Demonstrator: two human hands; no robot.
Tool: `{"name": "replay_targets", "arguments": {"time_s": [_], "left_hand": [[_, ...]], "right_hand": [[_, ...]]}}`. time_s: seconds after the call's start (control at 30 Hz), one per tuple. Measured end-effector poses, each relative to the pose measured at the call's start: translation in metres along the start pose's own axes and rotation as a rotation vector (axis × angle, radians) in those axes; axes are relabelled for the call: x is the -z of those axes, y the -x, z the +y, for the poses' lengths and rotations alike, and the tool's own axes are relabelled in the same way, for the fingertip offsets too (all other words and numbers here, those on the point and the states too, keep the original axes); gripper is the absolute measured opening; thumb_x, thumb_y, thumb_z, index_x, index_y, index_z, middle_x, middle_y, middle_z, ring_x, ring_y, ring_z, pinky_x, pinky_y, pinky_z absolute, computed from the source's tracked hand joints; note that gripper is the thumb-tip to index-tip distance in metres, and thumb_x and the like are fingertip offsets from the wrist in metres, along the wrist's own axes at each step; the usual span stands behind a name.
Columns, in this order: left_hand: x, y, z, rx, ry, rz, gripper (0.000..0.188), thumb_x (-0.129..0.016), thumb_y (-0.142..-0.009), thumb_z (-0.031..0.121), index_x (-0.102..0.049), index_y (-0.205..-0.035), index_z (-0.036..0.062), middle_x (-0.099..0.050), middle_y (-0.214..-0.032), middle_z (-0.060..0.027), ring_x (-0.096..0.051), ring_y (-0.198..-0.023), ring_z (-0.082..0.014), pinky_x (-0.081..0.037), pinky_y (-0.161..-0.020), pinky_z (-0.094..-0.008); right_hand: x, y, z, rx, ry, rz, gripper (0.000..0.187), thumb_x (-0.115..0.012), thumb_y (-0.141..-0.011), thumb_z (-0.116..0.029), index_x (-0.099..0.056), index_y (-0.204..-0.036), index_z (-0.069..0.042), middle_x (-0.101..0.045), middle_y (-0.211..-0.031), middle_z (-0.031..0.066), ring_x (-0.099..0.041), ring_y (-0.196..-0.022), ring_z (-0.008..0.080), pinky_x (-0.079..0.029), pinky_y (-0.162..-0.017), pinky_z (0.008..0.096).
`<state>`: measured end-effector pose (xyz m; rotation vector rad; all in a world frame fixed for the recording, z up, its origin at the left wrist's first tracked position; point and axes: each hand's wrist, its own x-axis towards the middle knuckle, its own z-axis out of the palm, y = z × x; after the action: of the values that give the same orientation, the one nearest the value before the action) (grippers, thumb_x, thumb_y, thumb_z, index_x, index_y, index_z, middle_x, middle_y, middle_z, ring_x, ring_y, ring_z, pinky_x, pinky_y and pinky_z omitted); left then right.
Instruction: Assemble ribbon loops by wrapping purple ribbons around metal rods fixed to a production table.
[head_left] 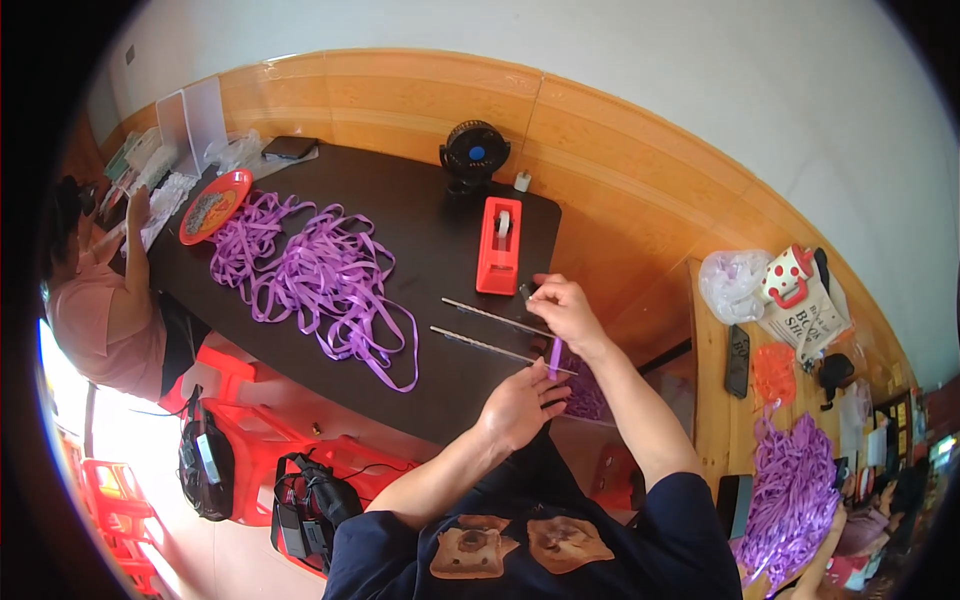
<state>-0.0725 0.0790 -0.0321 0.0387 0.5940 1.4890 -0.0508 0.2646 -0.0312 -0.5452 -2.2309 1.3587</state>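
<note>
Two thin patterned rods, the upper rod and the lower rod, lie side by side and reach past the right edge of the dark table. A short purple ribbon spans their right ends. Below that ribbon is my left hand, palm turned up, fingers stretched and apart, its fingertips close to the lower rod's end. My right hand is above the upper rod with thumb and forefinger pinched. A small dark piece shows at those fingertips, too small to name. Just beyond stands a red tape dispenser.
Tangled purple ribbon covers the table's left half, beside a red plate of small metal pieces. A black fan stands at the back. Another person works at left. A wooden table at right holds a ribbon heap.
</note>
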Motion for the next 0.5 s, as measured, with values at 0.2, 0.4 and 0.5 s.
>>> {"name": "replay_targets", "arguments": {"time_s": [0.2,0.4,0.5], "left_hand": [[-0.003,0.004,0.001,-0.013,-0.046,0.019,0.048,-0.040,-0.098,0.039,-0.044,-0.128,0.0019,-0.048,-0.132,-0.0138,-0.044,-0.120,-0.0279,-0.033,-0.100,-0.0405],[-0.005,0.004,0.001,0.001,-0.061,0.012,0.049,-0.039,-0.099,0.038,-0.043,-0.130,0.0010,-0.048,-0.133,-0.0141,-0.044,-0.121,-0.0276,-0.033,-0.101,-0.0399],[-0.005,0.005,0.000,0.002,-0.066,0.003,0.050,-0.038,-0.099,0.039,-0.042,-0.130,0.0008,-0.047,-0.133,-0.0144,-0.044,-0.121,-0.0275,-0.034,-0.100,-0.0398]], "right_hand": [[0.063,0.044,-0.033,-0.239,-0.270,-0.434,0.016,-0.060,-0.087,-0.008,-0.063,-0.074,0.001,-0.052,-0.127,0.0157,-0.053,-0.098,0.0161,-0.041,-0.085,0.0302],[0.064,0.050,-0.011,-0.177,-0.162,-0.567,0.019,-0.059,-0.089,-0.011,-0.063,-0.074,-0.001,-0.056,-0.120,0.0134,-0.046,-0.104,0.0203,-0.038,-0.089,0.0350],[0.061,0.047,-0.001,-0.145,-0.160,-0.594,0.019,-0.060,-0.089,-0.011,-0.063,-0.074,-0.001,-0.058,-0.107,0.0096,-0.047,-0.098,0.0195,-0.038,-0.085,0.0338]]}}
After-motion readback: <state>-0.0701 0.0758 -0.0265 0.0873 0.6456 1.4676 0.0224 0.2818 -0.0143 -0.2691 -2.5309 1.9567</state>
